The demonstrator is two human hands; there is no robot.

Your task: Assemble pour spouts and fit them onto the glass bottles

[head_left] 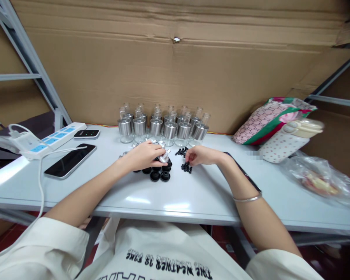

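At the near edge of the table (192,202), the person's two bare forearms reach in over a cream printed shirt; a thin silver bangle (247,199) circles the right wrist. A little farther in, toward the middle of the table, the left hand (144,154) lies palm down over a cluster of black round caps (160,175), its grip closed around a small white and silver pump piece (164,156) that sticks out by the fingertips. Just to the right, the right hand (200,154) bends its fingers down to a little heap of tiny black parts (186,167); its grip is narrow, pinched at the heap, though whether it holds one cannot be told. More small black parts (181,151) lie just beyond, between the two hands.

Near the left edge lies a dark phone (70,160), with a smaller device (86,134) and a white power strip (54,140) behind it. Farther back, against the cardboard wall (175,77), stand rows of glass bottles with silver collars (163,126). Toward the far right rest a patterned bag (268,118), a dotted flask (286,144) and a clear plastic bag (321,177).
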